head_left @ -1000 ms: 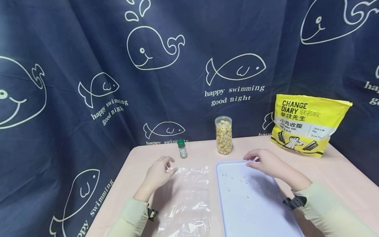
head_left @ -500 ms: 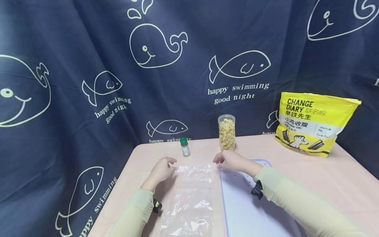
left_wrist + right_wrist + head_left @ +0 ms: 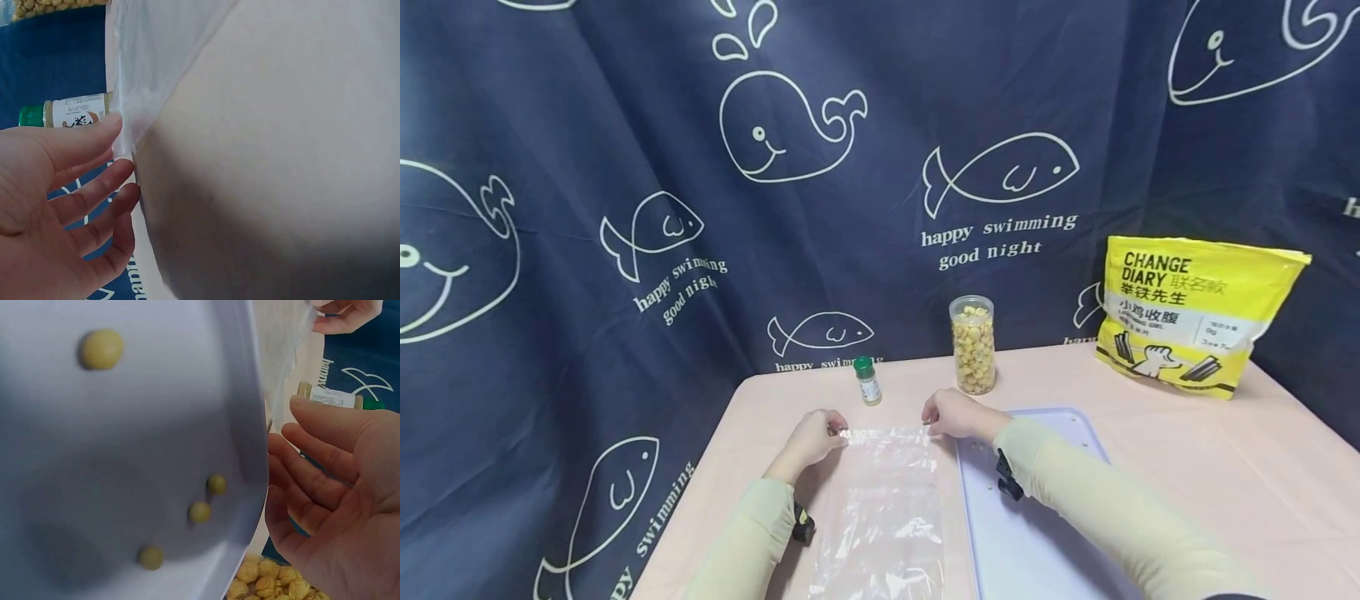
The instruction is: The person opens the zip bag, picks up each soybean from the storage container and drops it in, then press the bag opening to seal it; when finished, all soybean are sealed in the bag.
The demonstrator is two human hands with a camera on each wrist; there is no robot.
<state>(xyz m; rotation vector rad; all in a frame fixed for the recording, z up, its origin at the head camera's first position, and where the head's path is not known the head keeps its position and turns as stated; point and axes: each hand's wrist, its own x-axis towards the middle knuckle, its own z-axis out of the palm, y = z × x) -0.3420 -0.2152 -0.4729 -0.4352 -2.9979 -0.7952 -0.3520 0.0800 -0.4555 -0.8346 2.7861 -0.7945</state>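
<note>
A clear plastic bag (image 3: pixel 883 508) lies flat on the pink table with its far edge spanning both hands. My left hand (image 3: pixel 808 440) pinches the far left corner; the left wrist view shows thumb and forefinger on the bag's edge (image 3: pixel 150 62). At the far right corner, the thumb and fingers of my right hand (image 3: pixel 958 414) pinch the edge. Beneath my right forearm is a lavender tray (image 3: pixel 1030 533), partly covered by the sleeve. Small round yellow-green beans (image 3: pixel 200 512) are scattered in it.
Behind the bag stands a small green-capped seasoning bottle (image 3: pixel 868 383). A clear jar of popcorn (image 3: pixel 973 350) is just beyond my right hand. Farther right, a yellow snack pouch (image 3: pixel 1195 317) stands upright. A dark blue curtain (image 3: pixel 880 250) hangs behind the table.
My right hand has moved left from above the tray's far edge to the bag's far right corner and now pinches it. My left hand has closed on the left corner.
</note>
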